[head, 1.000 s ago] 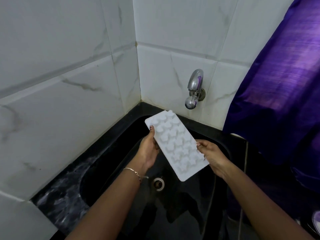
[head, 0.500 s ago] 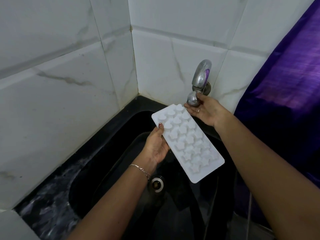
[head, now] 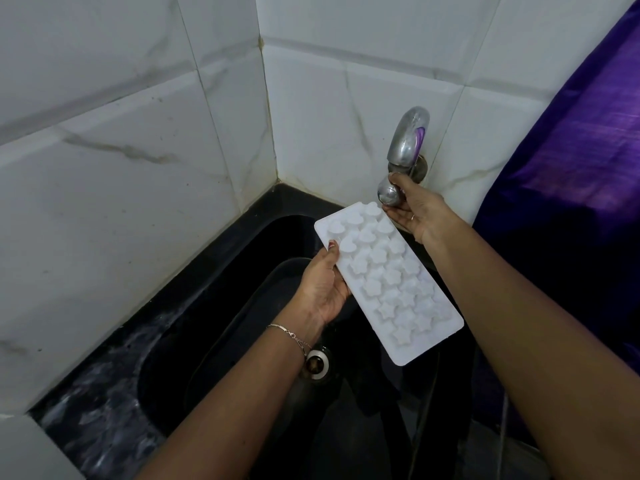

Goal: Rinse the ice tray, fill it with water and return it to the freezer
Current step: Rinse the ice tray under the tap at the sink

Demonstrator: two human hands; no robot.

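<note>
Since only the head view shows this, all comes from it: the ice tray (head: pixel 388 289) hangs over the black sink (head: pixel 221 306), tilted, its far corner just below the tap (head: pixel 407 147). No water is visible from the spout. L hand (head: pixel 322 292) grips the tray alone at the long left edge near the far end, thumb (head: pixel 333 247) on top, the rest hidden beneath. R hand (head: pixel 419 213) is off the tray, fingers (head: pixel 396 215) curled round the tap's rounded lower end.

Tray is white w/ heart- and star-shaped cells; can't tell if they face up or down. Judging by the one-handed edge hold w/o sag, it's light and fairly stiff while empty. It's prob. thin plastic or silicone, so some flex is likely. Once wet the smooth rim should get slippery; once filled it'll be heavier and apt to slop or bow mid-span. Best hold then is both hands, one at each short end, thumbs on the flat rim, kept level.

Drain (head: pixel 317 363) lies below, and a purple curtain (head: pixel 571 168) hangs at right.
</note>
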